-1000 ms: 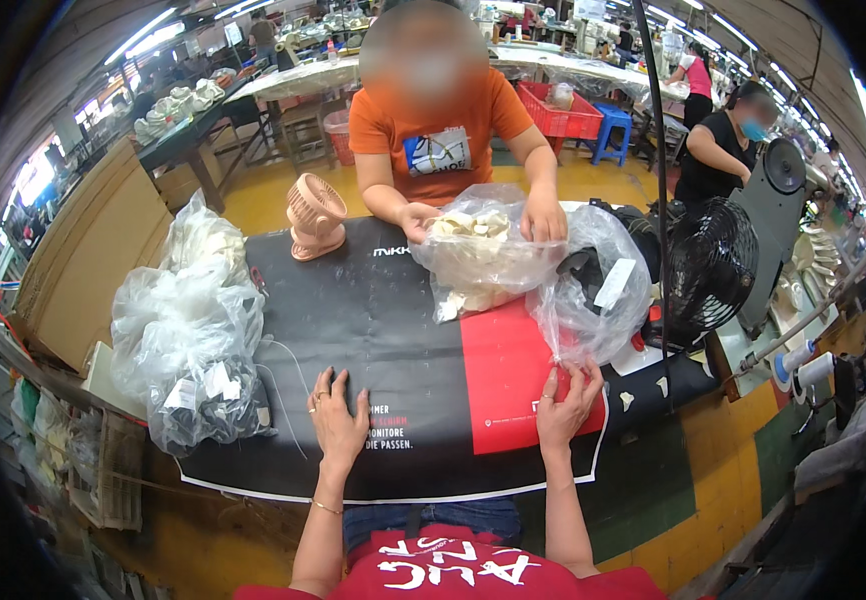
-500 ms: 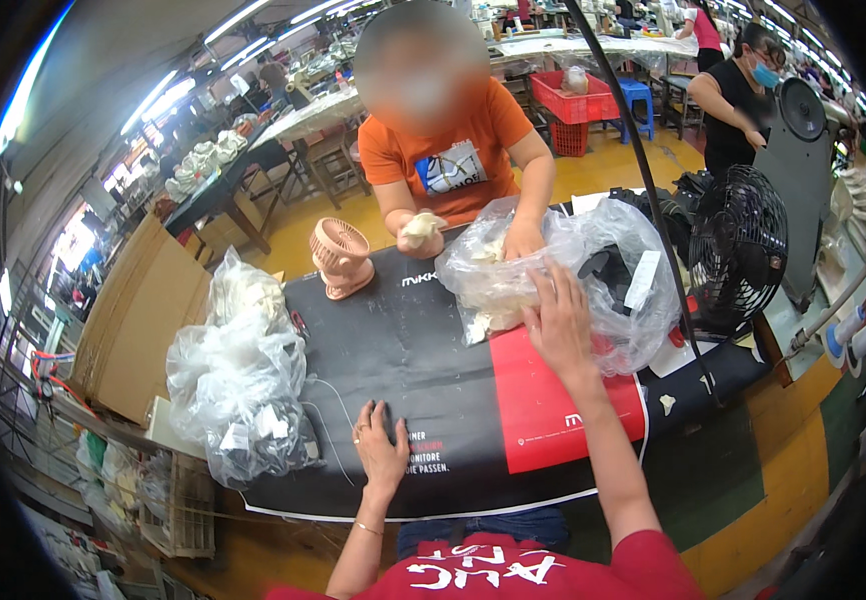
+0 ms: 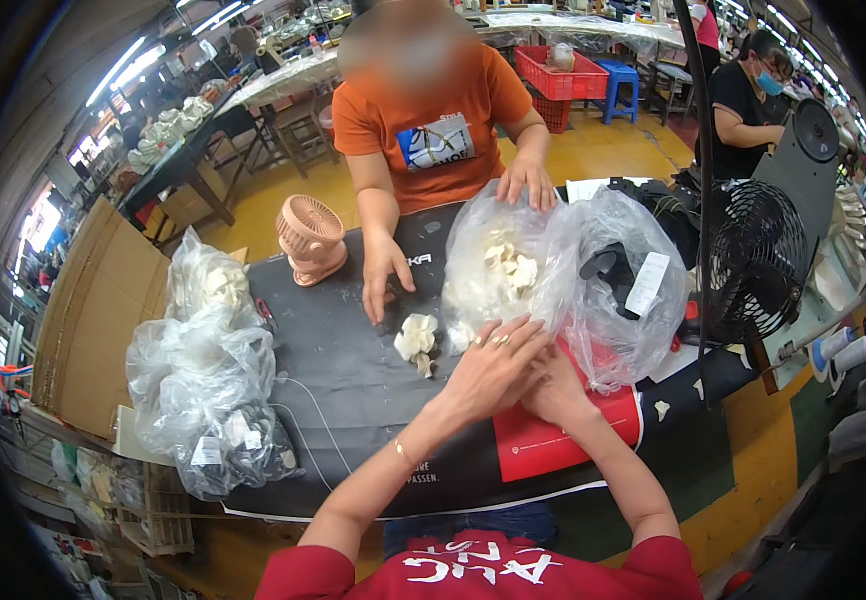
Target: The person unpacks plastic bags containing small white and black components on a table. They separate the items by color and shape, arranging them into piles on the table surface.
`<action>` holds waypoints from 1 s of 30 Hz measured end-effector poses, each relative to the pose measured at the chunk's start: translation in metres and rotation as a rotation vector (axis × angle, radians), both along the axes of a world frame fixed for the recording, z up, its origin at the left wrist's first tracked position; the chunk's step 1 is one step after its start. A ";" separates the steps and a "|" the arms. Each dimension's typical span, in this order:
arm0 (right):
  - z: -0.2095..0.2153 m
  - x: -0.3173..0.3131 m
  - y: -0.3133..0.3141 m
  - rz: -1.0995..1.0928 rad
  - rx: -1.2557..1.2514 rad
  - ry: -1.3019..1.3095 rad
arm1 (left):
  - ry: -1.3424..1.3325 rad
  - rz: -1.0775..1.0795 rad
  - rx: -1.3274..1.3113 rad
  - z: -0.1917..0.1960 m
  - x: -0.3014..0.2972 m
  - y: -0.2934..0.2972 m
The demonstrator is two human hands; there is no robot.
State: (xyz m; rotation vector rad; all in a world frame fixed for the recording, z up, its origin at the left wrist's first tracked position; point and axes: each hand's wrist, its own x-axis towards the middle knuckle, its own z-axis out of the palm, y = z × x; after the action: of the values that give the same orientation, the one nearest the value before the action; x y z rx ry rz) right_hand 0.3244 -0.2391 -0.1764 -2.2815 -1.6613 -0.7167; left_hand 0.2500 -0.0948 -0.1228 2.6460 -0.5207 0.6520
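My left hand (image 3: 498, 365) rests across my right hand (image 3: 556, 388) at the near edge of a clear plastic bag (image 3: 465, 285). The left fingers are stretched out; those of the right are mostly hidden beneath. Cream-coloured cut pieces (image 3: 509, 266) show inside the bag. Left of my hands, a small heap of the same pieces (image 3: 417, 340) lies on the black table cover (image 3: 353, 360). Across the table, a person in orange has one hand (image 3: 383, 285) just beyond that heap and the other (image 3: 526, 185) on the bag's far edge.
A second clear bag (image 3: 603, 350) with black items and a white label lies to the right, near a black fan (image 3: 753, 265). Filled plastic bags (image 3: 203, 360) line the left side. A small peach fan (image 3: 311, 240) stands at the far left, with cardboard (image 3: 103, 310) beyond the table edge.
My left hand has moved from the table up and right onto my right hand. The other person has put down the cream pieces; the bag's far side now lies spread, showing its contents.
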 end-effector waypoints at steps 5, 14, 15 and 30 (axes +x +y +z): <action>0.028 -0.014 -0.012 0.021 -0.322 0.374 | 0.173 0.287 -0.170 -0.016 0.016 0.011; 0.054 0.018 0.025 0.162 -0.105 0.638 | 0.176 0.419 -0.015 -0.049 -0.038 0.020; 0.051 0.020 0.034 0.224 -0.048 0.553 | 0.112 0.408 -0.042 -0.052 -0.040 0.017; 0.057 0.092 0.051 -0.267 -0.543 0.529 | 0.080 0.456 -0.020 -0.045 -0.051 -0.020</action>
State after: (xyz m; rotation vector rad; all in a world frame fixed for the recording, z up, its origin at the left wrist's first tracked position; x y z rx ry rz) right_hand 0.4164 -0.1884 -0.1196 -2.7506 -1.4181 0.3435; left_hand 0.1987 -0.1151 -0.1680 2.7755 0.1210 0.6659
